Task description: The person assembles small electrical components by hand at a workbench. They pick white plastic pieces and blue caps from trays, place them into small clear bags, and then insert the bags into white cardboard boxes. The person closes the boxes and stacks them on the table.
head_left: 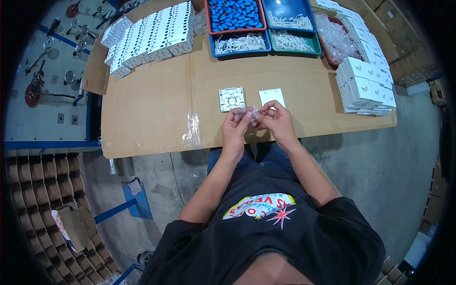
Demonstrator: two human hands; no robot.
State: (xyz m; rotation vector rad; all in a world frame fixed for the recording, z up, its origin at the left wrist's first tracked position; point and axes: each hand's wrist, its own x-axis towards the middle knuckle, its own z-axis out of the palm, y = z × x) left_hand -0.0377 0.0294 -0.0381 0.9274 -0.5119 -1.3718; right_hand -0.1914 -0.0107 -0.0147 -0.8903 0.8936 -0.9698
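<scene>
Both hands meet over the near edge of the cardboard-covered table [147, 104]. A small clear plastic bag [254, 112] is pinched between them. My left hand [234, 127] has thumb and fingers closed on its left side. My right hand [278, 124] grips the other side with bent fingers. What the bag holds, if anything, is too small to make out. Just beyond my left hand lies a white square plastic part [232, 99] with a moulded inner face. Beside it, partly behind my right hand, is a flat white square plate [270, 96].
Rows of white boxed units [156, 35] stand at the far left. Trays at the back hold blue pieces [236, 14] and white slim pieces [240, 42]. Crumpled clear bags [334, 38] fill a tray beside stacked white boxes [363, 88] at right. A cardboard divider grid [45, 190] stands lower left.
</scene>
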